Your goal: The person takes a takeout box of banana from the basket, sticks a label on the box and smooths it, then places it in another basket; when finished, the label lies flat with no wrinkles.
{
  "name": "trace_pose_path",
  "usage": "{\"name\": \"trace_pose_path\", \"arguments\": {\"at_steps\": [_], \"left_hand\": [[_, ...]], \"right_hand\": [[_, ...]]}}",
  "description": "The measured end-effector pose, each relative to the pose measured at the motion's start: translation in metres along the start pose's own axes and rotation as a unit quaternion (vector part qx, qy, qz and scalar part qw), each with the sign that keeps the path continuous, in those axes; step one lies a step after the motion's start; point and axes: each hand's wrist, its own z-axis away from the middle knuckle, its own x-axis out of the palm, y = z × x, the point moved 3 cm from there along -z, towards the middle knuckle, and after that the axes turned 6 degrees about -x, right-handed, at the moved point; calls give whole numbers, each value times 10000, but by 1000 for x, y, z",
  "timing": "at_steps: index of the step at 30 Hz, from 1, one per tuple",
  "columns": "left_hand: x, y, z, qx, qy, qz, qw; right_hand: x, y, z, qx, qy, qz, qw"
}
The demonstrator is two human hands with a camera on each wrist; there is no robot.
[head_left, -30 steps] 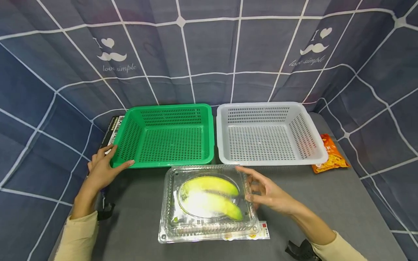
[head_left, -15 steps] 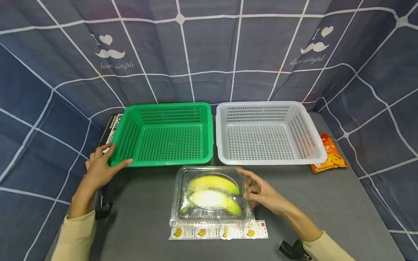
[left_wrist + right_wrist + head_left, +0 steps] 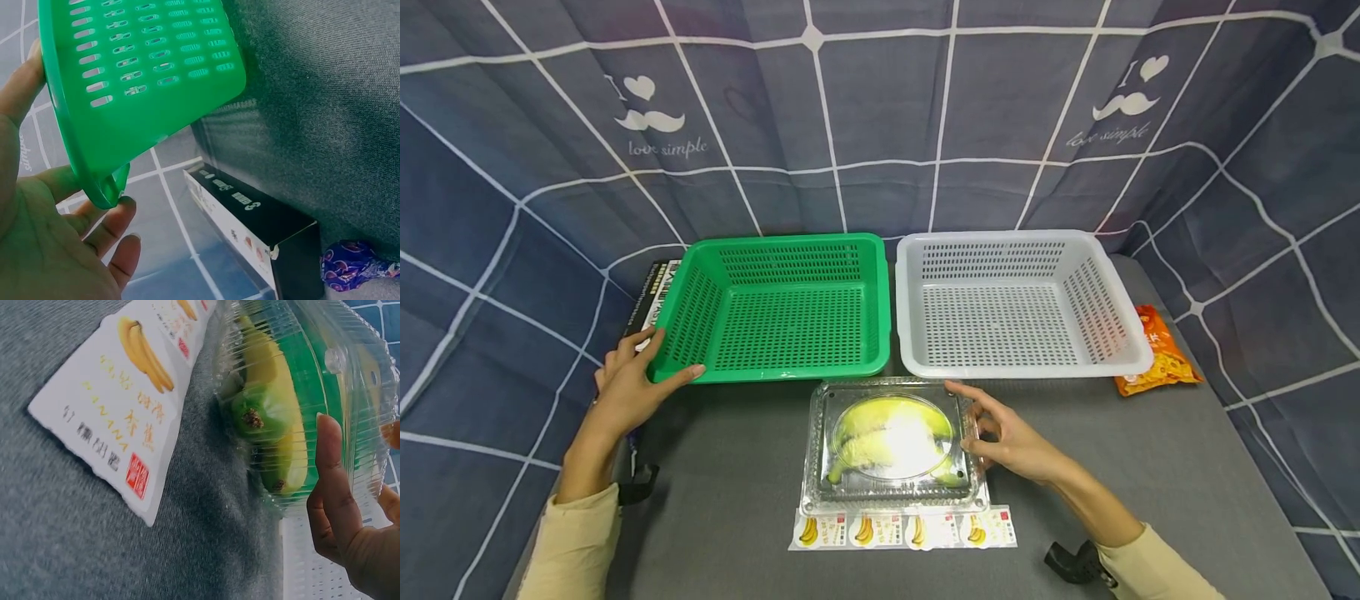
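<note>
My left hand (image 3: 628, 385) holds the near left corner of a green plastic basket (image 3: 797, 329). Its thumb lies along the front rim, the other fingers at the side; in the left wrist view the fingers (image 3: 119, 222) curl beneath the rim. With my right hand (image 3: 1015, 437) I grip the right side of a clear plastic clamshell box (image 3: 895, 497), lid down, in front of the baskets. Inside lie yellow-green bananas (image 3: 861, 425), partly hidden by glare. The right thumb (image 3: 334, 462) presses the box's near side. A strip of banana labels (image 3: 891, 533) lies just before it.
A white plastic basket (image 3: 992, 325) stands right of the green one, with an orange snack bag (image 3: 1161, 354) beyond it. Left of the green basket are a black box (image 3: 269, 215) and something in purple wrapping (image 3: 347, 265). Grid-patterned cloth (image 3: 887, 108) surrounds the table.
My right hand has moved the clamshell box back and slightly right, uncovering the label strip. In the head view the box looks smaller than before. The left hand has stayed at the green basket.
</note>
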Motion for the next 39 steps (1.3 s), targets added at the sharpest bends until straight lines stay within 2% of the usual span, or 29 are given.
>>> {"name": "trace_pose_path", "arguments": {"at_steps": [5,15,25,34,39], "left_hand": [[-1,0,2,7,103,-6,9999],[1,-1,3,43,168,5,9998],[1,1,3,232,330,-213,9990],[5,0,5,396,568,-193,9974],[5,7,12,592,531,3,9968]], "right_hand": [[1,-1,0,-24,42,216,9998],[-2,0,-1,-48,-37,254,9997],[-4,-2,0,-106,-221,47,9997],[-8,-3,0,-200,-192,303,9992],[-9,-2,2,-215,-192,471,9985]]}}
